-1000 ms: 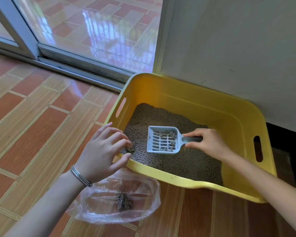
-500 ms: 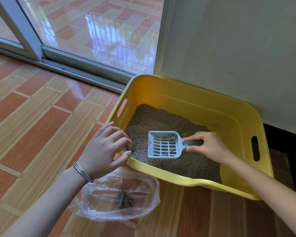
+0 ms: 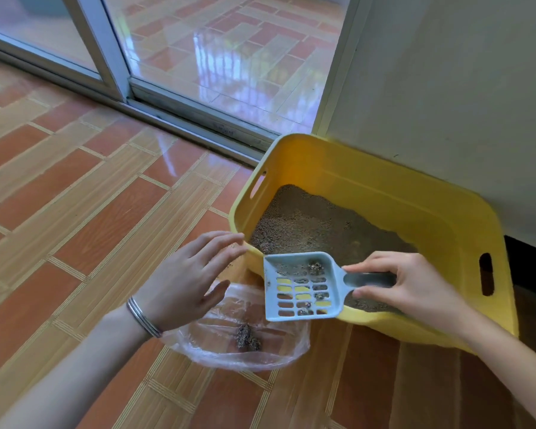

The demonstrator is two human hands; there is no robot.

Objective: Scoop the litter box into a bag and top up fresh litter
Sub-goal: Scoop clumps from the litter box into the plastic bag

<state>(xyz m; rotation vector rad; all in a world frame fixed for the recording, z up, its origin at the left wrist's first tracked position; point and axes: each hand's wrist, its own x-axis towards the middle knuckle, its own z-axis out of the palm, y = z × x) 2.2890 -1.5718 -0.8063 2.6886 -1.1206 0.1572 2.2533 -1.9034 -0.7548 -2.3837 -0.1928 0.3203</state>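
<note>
A yellow litter box [image 3: 409, 193] with grey-brown litter [image 3: 316, 226] stands on the tiled floor against the wall. My right hand [image 3: 406, 284] grips the handle of a pale blue slotted scoop [image 3: 302, 286], which hangs over the box's near rim and holds a few small clumps. A clear plastic bag [image 3: 279, 345] lies on the floor just in front of the box, under the scoop's front edge, with a dark clump [image 3: 246, 335] inside. My left hand [image 3: 186, 278] hovers over the bag's left side with straight, spread fingers, holding nothing.
A white wall [image 3: 446, 88] rises right behind the box. A sliding glass door [image 3: 229, 57] with a metal track runs along the back left. Orange and tan floor tiles [image 3: 75, 212] spread out to the left and in front.
My right hand has lifted the scoop out of the litter and brought it toward me, over the near rim above the bag. My left hand let go of the box's rim and opened.
</note>
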